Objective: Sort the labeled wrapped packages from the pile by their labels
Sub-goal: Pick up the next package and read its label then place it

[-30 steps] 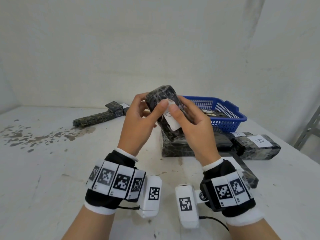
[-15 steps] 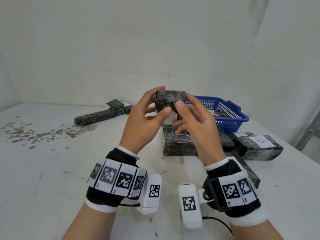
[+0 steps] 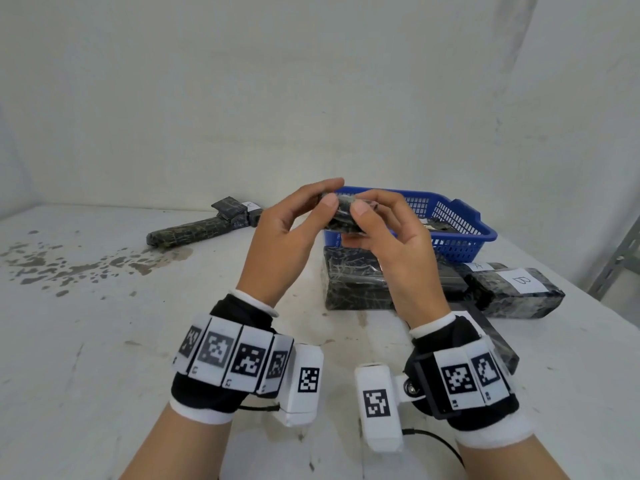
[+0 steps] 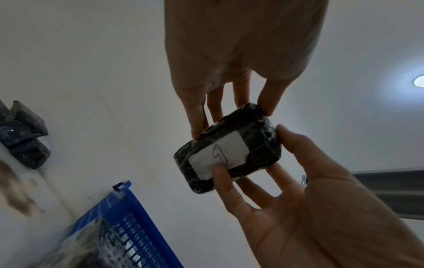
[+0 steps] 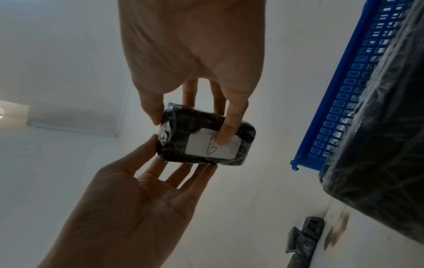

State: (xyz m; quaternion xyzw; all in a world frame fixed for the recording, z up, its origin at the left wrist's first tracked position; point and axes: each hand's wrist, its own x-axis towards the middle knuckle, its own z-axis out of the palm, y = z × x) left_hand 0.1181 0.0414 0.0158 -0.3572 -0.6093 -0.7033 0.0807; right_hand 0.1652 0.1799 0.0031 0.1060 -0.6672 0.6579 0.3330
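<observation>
Stained white table (image 3: pixel 104 341); wrapped packages (image 3: pixel 519 292); blue basket (image 3: pixel 460 216)

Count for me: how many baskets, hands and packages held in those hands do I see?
basket: 1
hands, left hand and right hand: 2
held package: 1
total: 4
</observation>
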